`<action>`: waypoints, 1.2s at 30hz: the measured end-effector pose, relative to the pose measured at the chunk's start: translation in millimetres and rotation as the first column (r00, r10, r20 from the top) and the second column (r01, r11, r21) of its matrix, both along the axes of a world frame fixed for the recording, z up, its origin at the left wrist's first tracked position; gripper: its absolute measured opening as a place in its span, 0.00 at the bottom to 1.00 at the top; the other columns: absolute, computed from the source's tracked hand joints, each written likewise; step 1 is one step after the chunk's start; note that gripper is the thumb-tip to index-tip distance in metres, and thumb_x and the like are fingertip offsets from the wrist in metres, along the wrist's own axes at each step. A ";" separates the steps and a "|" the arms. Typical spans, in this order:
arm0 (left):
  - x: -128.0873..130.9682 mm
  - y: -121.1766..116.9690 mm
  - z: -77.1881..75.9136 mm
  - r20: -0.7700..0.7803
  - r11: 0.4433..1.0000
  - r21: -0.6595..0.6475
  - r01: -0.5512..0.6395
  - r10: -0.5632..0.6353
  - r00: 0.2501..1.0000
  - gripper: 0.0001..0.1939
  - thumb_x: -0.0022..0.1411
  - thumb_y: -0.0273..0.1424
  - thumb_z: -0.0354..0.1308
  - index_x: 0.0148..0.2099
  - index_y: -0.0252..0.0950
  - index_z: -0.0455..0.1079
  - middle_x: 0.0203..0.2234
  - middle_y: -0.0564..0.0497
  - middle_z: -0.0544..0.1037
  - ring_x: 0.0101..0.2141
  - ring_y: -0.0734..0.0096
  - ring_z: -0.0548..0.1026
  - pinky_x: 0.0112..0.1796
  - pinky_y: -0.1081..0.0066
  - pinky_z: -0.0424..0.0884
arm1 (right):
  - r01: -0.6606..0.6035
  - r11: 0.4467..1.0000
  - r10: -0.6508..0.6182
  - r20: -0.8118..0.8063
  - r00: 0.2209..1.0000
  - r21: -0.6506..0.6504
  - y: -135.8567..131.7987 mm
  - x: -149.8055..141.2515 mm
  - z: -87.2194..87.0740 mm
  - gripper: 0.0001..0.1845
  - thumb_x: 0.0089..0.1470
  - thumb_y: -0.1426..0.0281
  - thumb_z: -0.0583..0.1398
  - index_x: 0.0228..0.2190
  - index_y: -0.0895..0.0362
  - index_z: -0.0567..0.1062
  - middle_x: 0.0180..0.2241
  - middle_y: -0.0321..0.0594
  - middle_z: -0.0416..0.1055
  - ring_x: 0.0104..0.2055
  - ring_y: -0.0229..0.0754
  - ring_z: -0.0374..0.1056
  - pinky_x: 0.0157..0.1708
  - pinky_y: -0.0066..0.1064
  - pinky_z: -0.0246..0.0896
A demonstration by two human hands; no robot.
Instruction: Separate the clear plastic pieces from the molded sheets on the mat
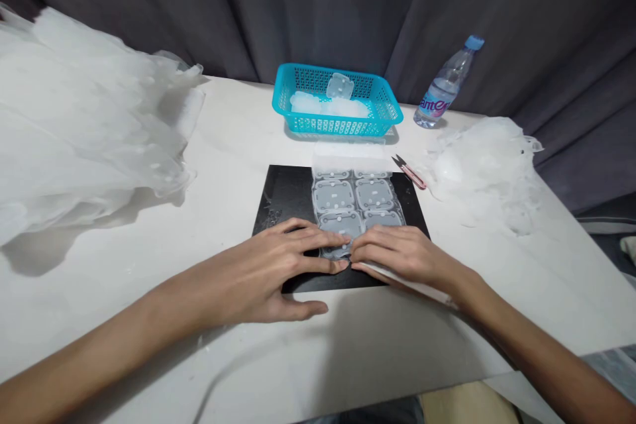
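A translucent plastic sheet (pixel 334 196) of rounded-square pieces, laid out in two columns, rests on a black mat (pixel 285 195). Its far end runs past the mat's back edge. My left hand (pixel 293 255) lies across the near left of the sheet, fingers stretched out and fingertips touching it, thumb apart over the white table. Close beside those fingertips is my right hand (pixel 405 253), its fingers curled together on the sheet's near right. Beneath the right palm runs a slim pale stick-like thing (pixel 427 290); its tip is hidden by the fingers.
A blue plastic basket (pixel 342 126) with translucent pieces stands at the back. Right of it is a water bottle (pixel 442 93). Thread snips (pixel 410 173) lie by the mat's back right corner. Heaps of translucent film (pixel 89 106) and plastic scraps (pixel 489 172) flank the work area.
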State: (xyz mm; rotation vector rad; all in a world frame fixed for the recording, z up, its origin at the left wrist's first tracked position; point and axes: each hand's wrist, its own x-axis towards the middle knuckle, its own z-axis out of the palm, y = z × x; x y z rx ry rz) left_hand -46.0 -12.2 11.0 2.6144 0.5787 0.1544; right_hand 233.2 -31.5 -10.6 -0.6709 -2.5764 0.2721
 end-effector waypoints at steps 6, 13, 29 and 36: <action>-4.7 2.7 7.4 0.044 0.998 -0.063 -0.027 0.030 0.999 0.19 0.72 0.37 0.60 0.63 0.52 0.74 0.69 0.50 0.67 0.64 0.54 0.70 0.62 0.61 0.63 | -0.007 0.964 -0.037 0.162 0.986 0.266 -3.8 -5.6 -11.4 0.13 0.72 0.71 0.56 0.52 0.62 0.74 0.48 0.49 0.80 0.45 0.46 0.75 0.41 0.37 0.72; 1.3 -10.4 3.4 -0.087 0.749 -0.371 -0.549 0.561 0.823 0.19 0.68 0.45 0.61 0.31 0.38 0.74 0.21 0.55 0.76 0.22 0.72 0.72 0.25 0.73 0.63 | 0.085 0.933 -0.111 0.056 0.992 0.349 -0.9 -17.1 -8.9 0.13 0.70 0.72 0.58 0.51 0.68 0.74 0.42 0.50 0.80 0.42 0.48 0.74 0.42 0.37 0.71; 24.7 -18.9 -11.3 0.026 0.394 -0.786 -0.476 0.791 0.611 0.09 0.57 0.33 0.63 0.28 0.35 0.77 0.21 0.52 0.80 0.25 0.73 0.75 0.29 0.77 0.68 | 0.132 0.984 -0.153 -0.188 0.970 -0.121 0.3 -26.2 -4.9 0.08 0.72 0.72 0.54 0.44 0.60 0.74 0.40 0.45 0.77 0.43 0.43 0.73 0.44 0.34 0.69; 27.3 -17.0 -8.3 -0.056 0.296 -0.772 -0.562 0.850 0.524 0.11 0.52 0.34 0.59 0.20 0.36 0.70 0.15 0.54 0.75 0.19 0.75 0.71 0.23 0.78 0.64 | 0.396 0.678 -0.700 -0.381 0.604 -0.619 46.6 7.6 5.3 0.14 0.68 0.62 0.59 0.32 0.57 0.76 0.29 0.35 0.72 0.28 0.38 0.67 0.32 0.29 0.64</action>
